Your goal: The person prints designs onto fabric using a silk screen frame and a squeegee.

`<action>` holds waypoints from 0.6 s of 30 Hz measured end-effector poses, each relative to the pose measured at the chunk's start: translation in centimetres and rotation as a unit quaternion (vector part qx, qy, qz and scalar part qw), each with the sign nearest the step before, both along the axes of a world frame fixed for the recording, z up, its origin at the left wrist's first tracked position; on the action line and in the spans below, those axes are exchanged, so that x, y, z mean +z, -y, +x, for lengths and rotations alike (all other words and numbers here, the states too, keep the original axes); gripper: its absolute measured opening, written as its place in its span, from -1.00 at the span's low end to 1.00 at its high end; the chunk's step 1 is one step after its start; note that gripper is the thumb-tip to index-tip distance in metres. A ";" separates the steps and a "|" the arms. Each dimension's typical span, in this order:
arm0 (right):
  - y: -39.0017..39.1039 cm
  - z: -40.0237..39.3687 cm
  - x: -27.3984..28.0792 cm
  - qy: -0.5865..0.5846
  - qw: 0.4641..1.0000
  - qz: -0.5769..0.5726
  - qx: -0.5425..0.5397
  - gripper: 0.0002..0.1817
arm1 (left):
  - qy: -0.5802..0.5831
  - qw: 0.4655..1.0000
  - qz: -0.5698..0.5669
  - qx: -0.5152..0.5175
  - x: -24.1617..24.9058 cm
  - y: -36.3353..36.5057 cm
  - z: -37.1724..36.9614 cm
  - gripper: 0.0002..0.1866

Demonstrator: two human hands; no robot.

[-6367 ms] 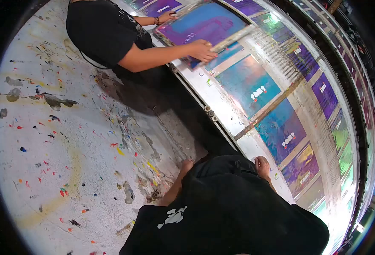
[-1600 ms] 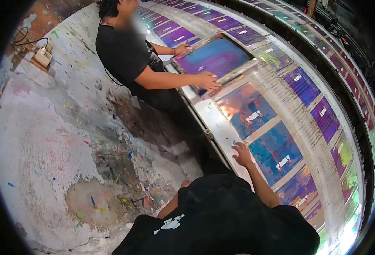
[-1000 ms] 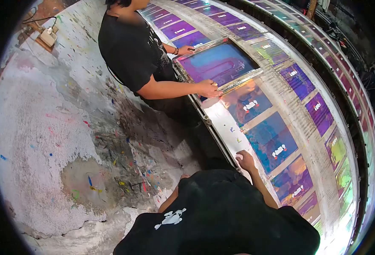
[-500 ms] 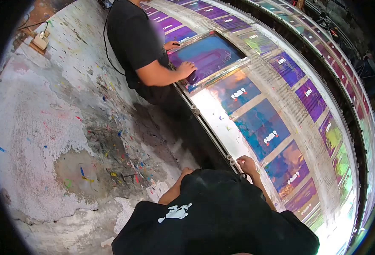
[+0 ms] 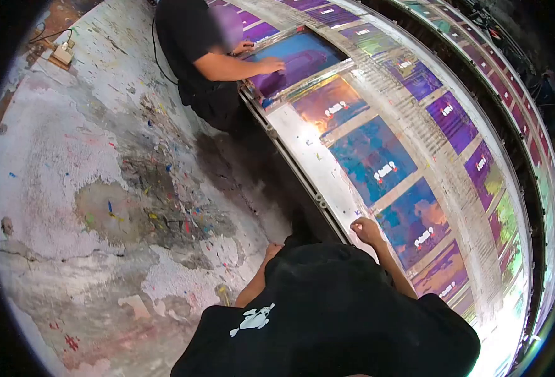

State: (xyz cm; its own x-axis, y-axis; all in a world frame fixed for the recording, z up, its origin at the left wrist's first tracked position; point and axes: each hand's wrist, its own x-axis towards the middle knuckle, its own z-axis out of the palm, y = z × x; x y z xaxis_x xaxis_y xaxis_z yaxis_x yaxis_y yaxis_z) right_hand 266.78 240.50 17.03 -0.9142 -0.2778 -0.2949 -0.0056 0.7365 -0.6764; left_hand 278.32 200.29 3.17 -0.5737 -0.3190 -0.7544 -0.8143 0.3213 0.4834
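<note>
Resting at the white border of the desk, the right hand shows loosely bent fingers; its underside is out of sight, so whether it grips anything cannot be told. The left hand is at the shirt's other side, over the floor, its fingers largely hidden; its grip likewise cannot be determined. The two hands are well apart.

Prints lie flat in rows on the desk: rectangular, glossy, mottled blue, purple and orange, each bearing a small white motif too small to read. The nearest print is just beside the right hand. Between rows the desk surface is grey, streaked and worn. A narrow rail with round fittings runs along its edge.

Further up, a co-worker's hand is on a rectangular frame with a stained rim and blue-to-purple face; what lies beneath that palm cannot be made out. The co-worker is cut off at the top edge.

The floor is rough, flaking and spotted with dried paint. The shirt, black cloth with a white figure, covers the lower foreground. Glare washes out the desk at lower right; the corners are black.
</note>
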 end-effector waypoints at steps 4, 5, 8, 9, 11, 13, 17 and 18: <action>-0.1 0.9 -0.5 -0.018 0.999 -0.013 0.040 -0.70 | -0.061 0.998 -0.003 0.002 -3.0 -0.3 6.3 -0.70; -0.1 1.1 -0.6 -0.012 0.998 -0.012 0.058 -0.71 | -0.073 0.996 0.030 0.035 -4.2 -0.3 8.0 -0.72; 0.5 2.0 -1.5 -0.008 0.998 -0.019 0.060 -0.72 | -0.054 0.997 -0.018 0.060 2.8 -3.9 10.4 -0.77; 0.4 2.2 -1.5 -0.009 0.998 -0.022 0.063 -0.72 | -0.047 0.996 -0.032 0.075 4.4 -4.9 11.1 -0.77; 0.1 2.7 -1.7 -0.033 0.997 -0.028 0.058 -0.69 | -0.044 0.992 -0.023 0.113 2.1 -5.7 13.9 -0.76; -0.5 3.6 -2.0 -0.036 0.997 -0.036 0.060 -0.68 | -0.053 0.993 -0.009 0.108 -0.4 -5.9 16.9 -0.76; -1.7 5.9 -2.4 -0.041 0.997 -0.055 0.044 -0.66 | -0.088 0.995 -0.002 0.045 -2.8 -6.5 20.0 -0.75; -1.9 6.4 -2.4 -0.039 0.997 -0.064 0.032 -0.66 | -0.100 0.995 -0.002 0.026 -2.7 -6.8 20.3 -0.75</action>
State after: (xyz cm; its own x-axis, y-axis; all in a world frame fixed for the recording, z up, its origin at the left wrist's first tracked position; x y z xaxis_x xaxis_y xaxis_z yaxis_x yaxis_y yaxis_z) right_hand 273.21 242.41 14.66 -0.9125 -0.3663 -0.1819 -0.1056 0.6407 -0.7605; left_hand 298.65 207.07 0.51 -0.6947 -0.3546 -0.6258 -0.7176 0.2828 0.6364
